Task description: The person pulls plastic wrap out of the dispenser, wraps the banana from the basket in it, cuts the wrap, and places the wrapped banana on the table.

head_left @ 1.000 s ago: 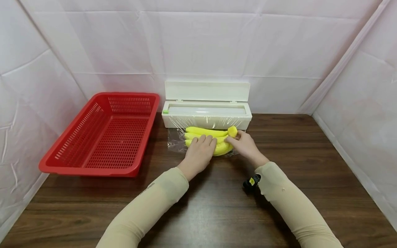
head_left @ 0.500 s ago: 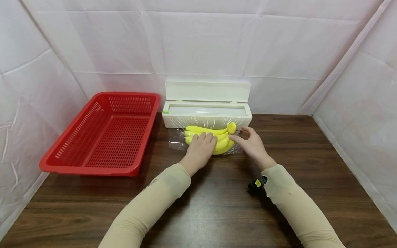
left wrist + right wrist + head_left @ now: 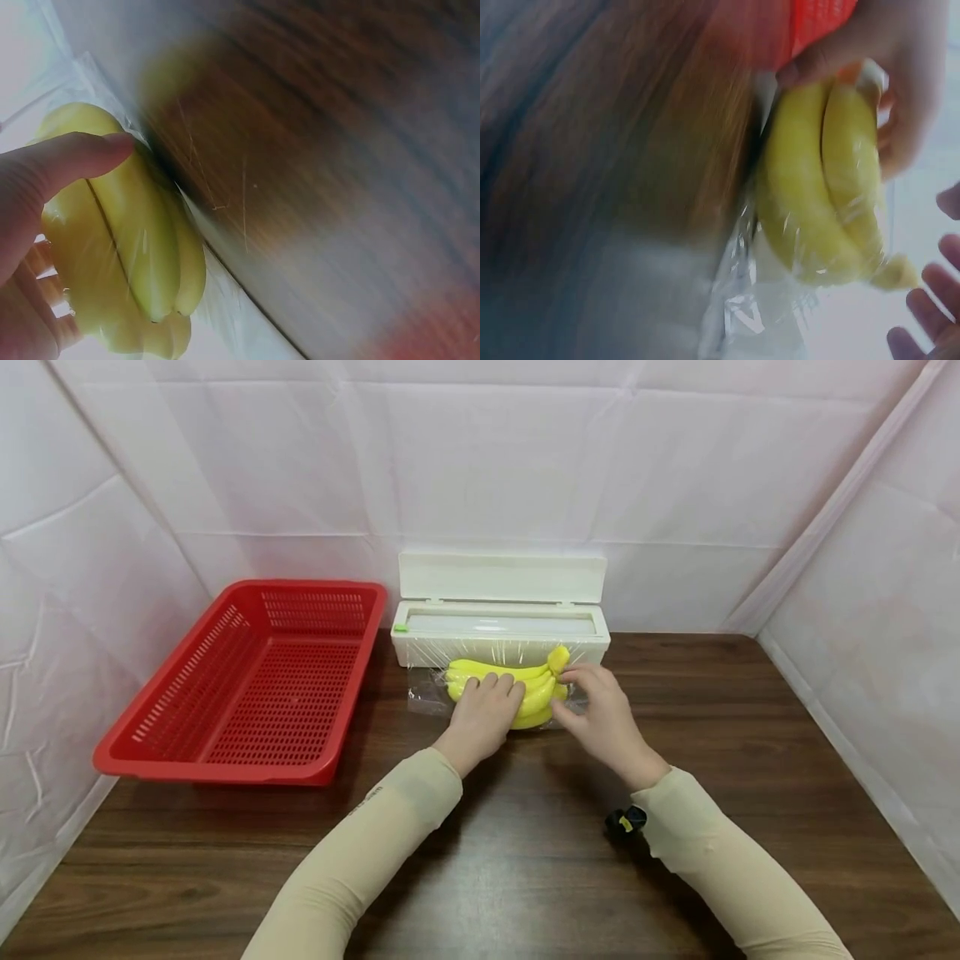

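A bunch of yellow bananas (image 3: 536, 695) with glossy clear cling film (image 3: 429, 695) on it lies before a white film dispenser box (image 3: 502, 578), its lid raised. My left hand (image 3: 483, 717) grips the bunch near its tip end; in the left wrist view the thumb (image 3: 90, 156) presses the near side and the fingers reach round the far side. By the stem end is my right hand (image 3: 604, 720), thumb and fingers apart. The right wrist view shows its spread fingers (image 3: 934, 307) beside the stem, holding nothing. Film stretches from the box to the bananas.
A red plastic basket (image 3: 330, 735) with slotted walls stands on the left of the dark wooden table (image 3: 495, 868). White sheets (image 3: 480, 460) hang behind and at both sides. A small green piece (image 3: 401, 628) sits on the box's left end.
My right hand has let go of the stem end, drawn off to the right and come back beside it. The bunch has rolled slightly toward the box under my left hand.
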Tool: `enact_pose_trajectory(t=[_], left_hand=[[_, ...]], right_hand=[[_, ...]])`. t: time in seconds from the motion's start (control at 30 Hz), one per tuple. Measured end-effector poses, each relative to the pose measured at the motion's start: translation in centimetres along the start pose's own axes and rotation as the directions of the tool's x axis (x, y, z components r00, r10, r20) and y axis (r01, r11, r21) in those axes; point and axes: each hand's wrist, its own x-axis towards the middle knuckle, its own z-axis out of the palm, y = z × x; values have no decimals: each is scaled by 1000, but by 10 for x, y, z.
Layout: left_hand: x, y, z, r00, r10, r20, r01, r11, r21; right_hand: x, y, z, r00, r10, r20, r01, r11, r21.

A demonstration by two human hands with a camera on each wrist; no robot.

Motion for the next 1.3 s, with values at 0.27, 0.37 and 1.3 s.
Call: enact_pose_trajectory(t=[0.27, 0.37, 1.3], left_hand=[[1, -5, 2, 1000, 16, 14, -16, 1000, -3], [1, -5, 3, 1000, 20, 16, -20, 1000, -23], [4, -20, 3, 1000, -15, -8, 14, 993, -116]], right_hand=[[7, -11, 12, 964, -200, 176, 227, 962, -150], [7, -12, 14, 959, -182, 218, 223, 958, -180], [14, -6, 22, 933, -67, 354, 196, 918, -345]])
